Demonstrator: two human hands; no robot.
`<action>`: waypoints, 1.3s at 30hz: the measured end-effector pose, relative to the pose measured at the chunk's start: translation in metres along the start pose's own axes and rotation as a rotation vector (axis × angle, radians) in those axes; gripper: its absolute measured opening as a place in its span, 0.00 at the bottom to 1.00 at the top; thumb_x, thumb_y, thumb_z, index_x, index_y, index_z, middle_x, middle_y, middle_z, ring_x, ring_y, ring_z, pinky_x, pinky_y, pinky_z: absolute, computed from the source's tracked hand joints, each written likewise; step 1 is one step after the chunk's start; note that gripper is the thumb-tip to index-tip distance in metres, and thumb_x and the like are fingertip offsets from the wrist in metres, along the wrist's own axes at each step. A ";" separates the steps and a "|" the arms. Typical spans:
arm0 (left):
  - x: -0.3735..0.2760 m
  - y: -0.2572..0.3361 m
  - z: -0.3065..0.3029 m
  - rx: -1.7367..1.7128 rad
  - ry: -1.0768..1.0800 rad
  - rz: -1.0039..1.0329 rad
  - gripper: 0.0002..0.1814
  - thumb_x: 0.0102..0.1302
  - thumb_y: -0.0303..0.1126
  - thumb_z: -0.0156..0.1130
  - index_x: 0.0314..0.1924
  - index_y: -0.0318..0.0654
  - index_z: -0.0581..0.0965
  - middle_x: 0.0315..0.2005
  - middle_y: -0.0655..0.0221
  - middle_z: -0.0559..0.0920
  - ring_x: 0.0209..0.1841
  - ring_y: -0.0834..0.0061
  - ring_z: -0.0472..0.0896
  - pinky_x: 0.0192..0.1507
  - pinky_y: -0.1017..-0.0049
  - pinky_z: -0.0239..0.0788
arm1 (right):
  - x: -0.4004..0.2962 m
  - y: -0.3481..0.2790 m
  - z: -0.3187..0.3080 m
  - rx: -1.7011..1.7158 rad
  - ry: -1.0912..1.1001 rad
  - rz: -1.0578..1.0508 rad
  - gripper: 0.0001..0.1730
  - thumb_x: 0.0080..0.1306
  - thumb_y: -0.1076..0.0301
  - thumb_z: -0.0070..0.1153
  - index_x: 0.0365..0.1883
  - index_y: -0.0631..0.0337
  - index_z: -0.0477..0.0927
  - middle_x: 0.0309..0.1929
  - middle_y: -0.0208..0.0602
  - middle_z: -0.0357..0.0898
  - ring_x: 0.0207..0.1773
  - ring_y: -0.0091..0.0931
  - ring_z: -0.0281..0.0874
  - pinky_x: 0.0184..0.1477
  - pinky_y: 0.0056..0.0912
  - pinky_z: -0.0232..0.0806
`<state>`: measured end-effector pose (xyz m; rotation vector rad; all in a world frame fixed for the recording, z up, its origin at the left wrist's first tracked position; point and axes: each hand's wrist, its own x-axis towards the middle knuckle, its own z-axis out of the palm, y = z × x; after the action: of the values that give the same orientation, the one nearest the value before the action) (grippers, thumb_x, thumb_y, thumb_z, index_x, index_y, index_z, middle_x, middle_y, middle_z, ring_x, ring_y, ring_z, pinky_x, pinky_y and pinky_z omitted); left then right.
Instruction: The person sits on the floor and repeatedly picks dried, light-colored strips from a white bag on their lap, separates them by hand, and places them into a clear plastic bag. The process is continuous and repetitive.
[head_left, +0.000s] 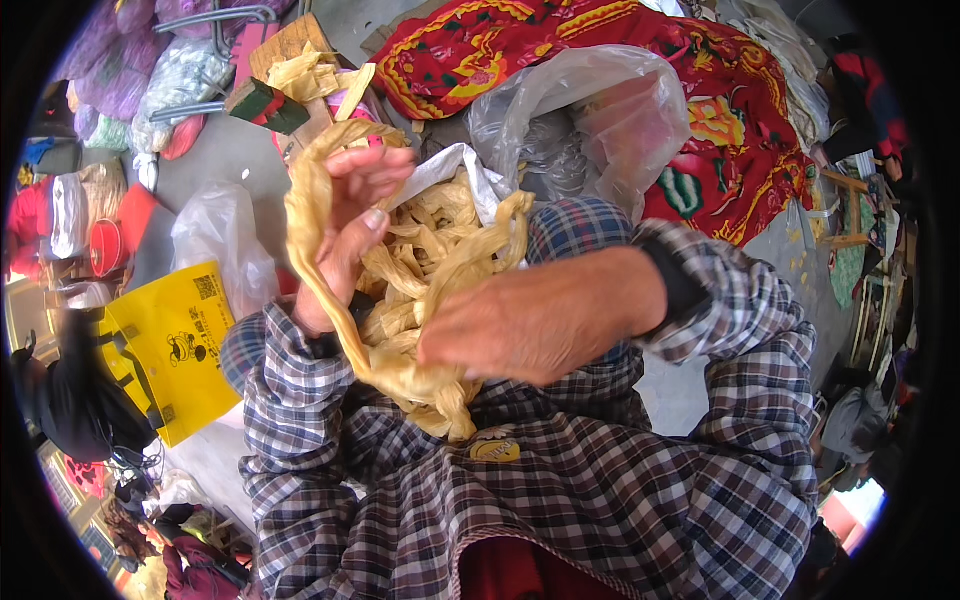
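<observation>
A long, crinkled yellow husk-like strip (304, 225) loops over the outer side of my raised left hand (351, 206), which holds the loop up with its fingers curved and thumb apart. From there it runs down to a bundle of the same strips (420, 382) at my lap. My right hand (544, 322), blurred, has its fingers closed on the bundle, though its fingertips are hidden. Many loose yellow strips (409, 255) lie behind my hands in a white sack (487, 180) between my knees. One strip (514, 225) sticks up past the sack's right side.
Ahead is a wooden stool (292, 45) with more yellow pieces and a dark green block (266, 105). A clear plastic bag (600, 97) stands before a red patterned cloth (480, 60). At my left are a yellow bag (172, 352) and another plastic bag (225, 240). Other people are nearby.
</observation>
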<state>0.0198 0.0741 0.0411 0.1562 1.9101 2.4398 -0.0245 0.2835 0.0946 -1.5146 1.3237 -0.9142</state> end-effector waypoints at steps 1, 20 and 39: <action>-0.002 0.003 0.003 -0.050 -0.097 -0.051 0.30 0.67 0.24 0.57 0.68 0.36 0.60 0.58 0.56 0.72 0.63 0.62 0.70 0.66 0.61 0.62 | 0.013 -0.005 0.012 -0.020 0.034 -0.130 0.18 0.66 0.78 0.46 0.54 0.71 0.70 0.49 0.49 0.75 0.50 0.42 0.77 0.53 0.42 0.72; 0.002 -0.002 0.023 0.326 -0.960 -0.358 0.11 0.60 0.35 0.71 0.36 0.34 0.82 0.41 0.54 0.82 0.51 0.58 0.79 0.51 0.63 0.70 | -0.155 0.265 -0.029 0.336 0.671 0.847 0.13 0.65 0.70 0.53 0.46 0.65 0.82 0.37 0.33 0.83 0.36 0.23 0.78 0.42 0.27 0.72; 0.026 0.002 0.050 0.229 -0.913 -0.538 0.07 0.61 0.31 0.68 0.37 0.36 0.81 0.35 0.63 0.82 0.47 0.62 0.77 0.49 0.66 0.69 | -0.179 0.330 0.038 0.377 0.668 0.908 0.17 0.69 0.55 0.52 0.36 0.62 0.81 0.27 0.32 0.79 0.29 0.22 0.77 0.36 0.30 0.70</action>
<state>-0.0010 0.1241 0.0563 0.5589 1.5060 1.4143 -0.1231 0.4583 -0.2248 -0.2019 1.9137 -0.9848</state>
